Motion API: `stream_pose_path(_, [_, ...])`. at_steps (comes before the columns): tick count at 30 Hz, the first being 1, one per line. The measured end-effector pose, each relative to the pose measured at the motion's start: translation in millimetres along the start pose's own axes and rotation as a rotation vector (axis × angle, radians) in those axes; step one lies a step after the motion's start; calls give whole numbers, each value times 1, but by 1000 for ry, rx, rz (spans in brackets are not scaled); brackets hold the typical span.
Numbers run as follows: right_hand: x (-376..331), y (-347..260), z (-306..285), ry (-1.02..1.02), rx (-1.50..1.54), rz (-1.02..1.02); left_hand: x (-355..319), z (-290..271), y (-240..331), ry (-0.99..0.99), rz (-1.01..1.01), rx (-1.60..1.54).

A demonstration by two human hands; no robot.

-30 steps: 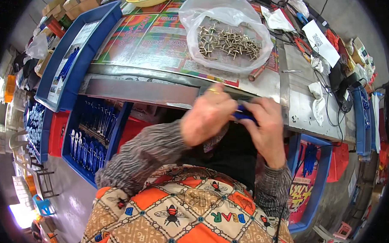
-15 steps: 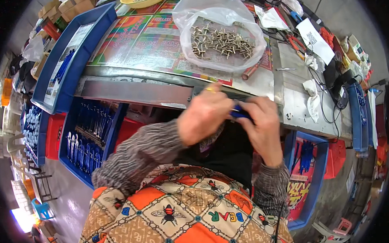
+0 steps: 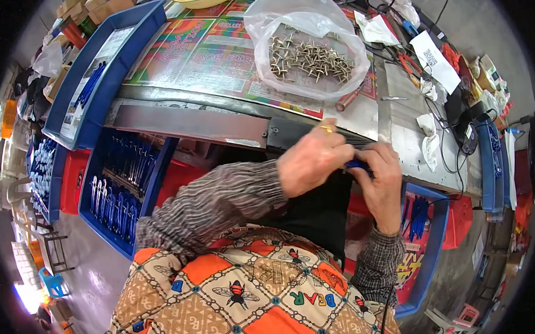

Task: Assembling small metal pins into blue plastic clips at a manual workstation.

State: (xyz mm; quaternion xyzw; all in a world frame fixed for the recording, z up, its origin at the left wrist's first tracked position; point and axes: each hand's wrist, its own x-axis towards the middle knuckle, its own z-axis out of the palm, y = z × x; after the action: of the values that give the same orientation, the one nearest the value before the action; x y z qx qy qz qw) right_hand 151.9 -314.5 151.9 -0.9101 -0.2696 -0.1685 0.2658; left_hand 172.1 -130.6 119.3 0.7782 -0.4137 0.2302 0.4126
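Observation:
My left hand (image 3: pixel 314 160) is closed in front of the bench edge, thumb and fingertips pressed together; what they pinch is hidden. My right hand (image 3: pixel 382 180) is closed on a small dark-blue piece (image 3: pixel 356 163), mostly covered by the fingers. The left fingertips meet this piece from the side. Beyond the hands, a clear plastic bag (image 3: pixel 359 81) lies open on the bench with many brass-coloured, cross-shaped metal parts (image 3: pixel 314 58) inside. Beside the bag's near edge is a short copper-coloured rod (image 3: pixel 346 102).
On the bench's left stands a long blue tray (image 3: pixel 115 59) with blue pieces. Below it, another blue tray (image 3: pixel 112 242) holds rows of blue and metal tools. A blue bin (image 3: pixel 431 261) is by my right forearm. Cables (image 3: pixel 440 122) and paper scraps (image 3: pixel 426 132) lie right.
Both hands have shifted slightly right and down in the picture, keeping together around the blue piece. The whole scene has shifted a little too.

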Motion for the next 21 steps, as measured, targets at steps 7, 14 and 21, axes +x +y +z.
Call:
stream_pose_path(7, [18, -22, 30, 0, 89, -149, -27, -48, 1, 9, -113, 150])
stream_pose_path(14, [0, -5, 1, -3, -38, -24, 0, -2, 2, -17, -16, 5])
stream_pose_path(21, [4, -29, 17, -11, 40, -40, -16, -49, 23, -46, 71, 130])
